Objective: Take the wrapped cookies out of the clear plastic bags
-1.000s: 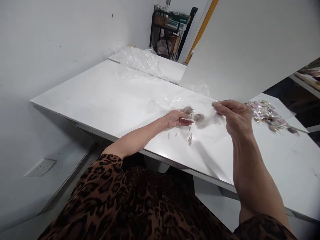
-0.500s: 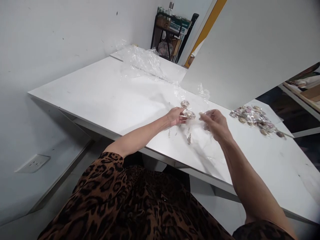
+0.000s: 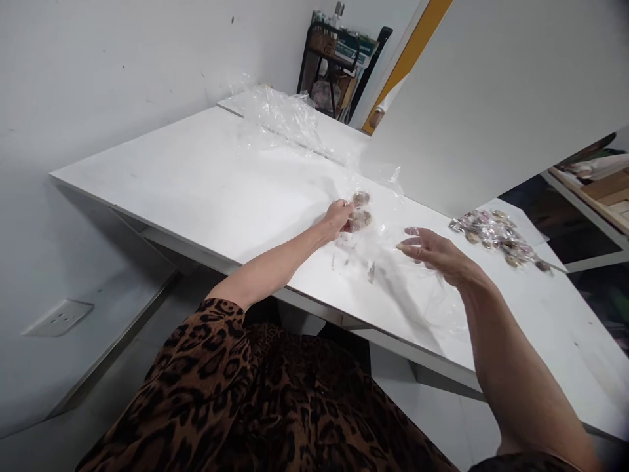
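My left hand (image 3: 338,219) is closed at the edge of a clear plastic packet (image 3: 361,220) with something round and brownish inside. Just beyond it lies a second brownish packet (image 3: 361,197) of similar size. To the right, my right hand (image 3: 435,254) hovers low over the white table with its fingers apart, and nothing shows between them. Thin clear plastic film (image 3: 388,229) spreads between and under the two hands; its outline is hard to make out. Small dark flecks (image 3: 371,272) show on the tabletop nearer to me.
A pile of wrapped roundish pieces (image 3: 501,236) lies on the table at the right. Crumpled clear plastic (image 3: 285,118) sits at the far left end. A large pale panel (image 3: 491,98) rises behind the table. A black shelf rack (image 3: 327,59) stands beyond.
My right hand has opened and moved slightly right and down, off the plastic it was pinching. My left hand has closed on the near packet and shifted it a little left.
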`<state>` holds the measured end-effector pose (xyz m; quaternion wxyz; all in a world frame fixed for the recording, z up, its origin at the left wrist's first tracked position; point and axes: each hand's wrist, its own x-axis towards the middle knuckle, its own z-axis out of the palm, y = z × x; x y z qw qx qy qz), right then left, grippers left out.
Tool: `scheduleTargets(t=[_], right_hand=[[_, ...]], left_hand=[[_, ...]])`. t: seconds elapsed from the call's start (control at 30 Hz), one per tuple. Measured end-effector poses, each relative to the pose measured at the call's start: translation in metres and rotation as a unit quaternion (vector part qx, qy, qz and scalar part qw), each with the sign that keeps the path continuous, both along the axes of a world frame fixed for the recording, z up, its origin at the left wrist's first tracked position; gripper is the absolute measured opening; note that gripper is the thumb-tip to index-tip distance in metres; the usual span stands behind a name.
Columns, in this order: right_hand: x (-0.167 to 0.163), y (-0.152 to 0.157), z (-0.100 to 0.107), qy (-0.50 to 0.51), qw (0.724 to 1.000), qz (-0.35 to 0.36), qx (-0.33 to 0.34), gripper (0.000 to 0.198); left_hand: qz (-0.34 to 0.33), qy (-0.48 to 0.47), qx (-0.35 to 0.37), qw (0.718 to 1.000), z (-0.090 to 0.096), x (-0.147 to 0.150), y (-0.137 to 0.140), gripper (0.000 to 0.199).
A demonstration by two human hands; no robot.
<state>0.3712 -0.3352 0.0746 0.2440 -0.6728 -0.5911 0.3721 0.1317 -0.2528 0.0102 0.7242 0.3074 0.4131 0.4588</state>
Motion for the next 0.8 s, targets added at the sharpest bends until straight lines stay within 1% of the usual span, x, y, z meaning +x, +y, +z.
scheduleTargets(t=[0.03,0.1,0.2,0.27,0.33,0.43,0.47,0.53,0.57,0.63,0.7,0.77,0.8], right_hand=[[-0.003,-0.001,0.001,0.036,0.999,0.008,-0.008,0.078],[-0.011,-0.001,-0.001,0.090,0.996,-0.001,-0.017,0.070],[-0.025,0.005,-0.012,0.107,0.994,-0.027,-0.007,0.063],[-0.031,0.010,-0.016,0.109,0.994,-0.023,0.016,0.058],[-0.033,0.014,-0.012,0.130,0.989,-0.018,0.067,0.051],[-0.033,0.019,0.007,0.156,0.971,-0.020,0.182,0.037],[-0.033,0.020,0.015,0.153,0.965,-0.016,0.212,0.031],[-0.033,0.021,0.031,0.131,0.959,0.005,0.251,0.023],[-0.035,0.021,0.038,0.115,0.957,0.018,0.265,0.022],[-0.038,0.019,0.049,0.069,0.954,0.045,0.290,0.028],[-0.043,0.015,0.056,0.009,0.954,0.079,0.289,0.030],[-0.047,0.011,0.061,-0.047,0.957,0.112,0.263,0.024],[-0.048,0.009,0.064,-0.063,0.959,0.122,0.249,0.021]], left_hand=[[-0.012,0.000,0.012,1.000,0.000,0.000,-0.003,0.023],[-0.035,-0.019,0.033,0.999,0.001,0.001,-0.008,0.023],[-0.055,-0.078,0.049,0.994,0.001,0.002,-0.012,0.017],[-0.061,-0.122,0.044,0.990,0.001,0.003,-0.011,0.015],[-0.058,-0.147,0.021,0.987,-0.001,0.003,-0.007,0.012],[-0.058,-0.120,-0.034,0.990,-0.005,0.002,-0.003,0.014],[-0.064,-0.105,-0.048,0.991,-0.006,0.001,-0.003,0.019],[-0.086,-0.086,-0.055,0.991,-0.007,0.000,-0.005,0.037],[-0.101,-0.084,-0.047,0.990,-0.007,0.000,-0.006,0.046],[-0.136,-0.078,-0.014,0.987,-0.007,-0.001,-0.011,0.062],[-0.182,-0.064,0.023,0.981,-0.006,-0.001,-0.015,0.071],[-0.219,-0.040,0.044,0.974,-0.005,0.000,-0.019,0.073],[-0.233,-0.028,0.043,0.971,-0.005,0.000,-0.020,0.075]])
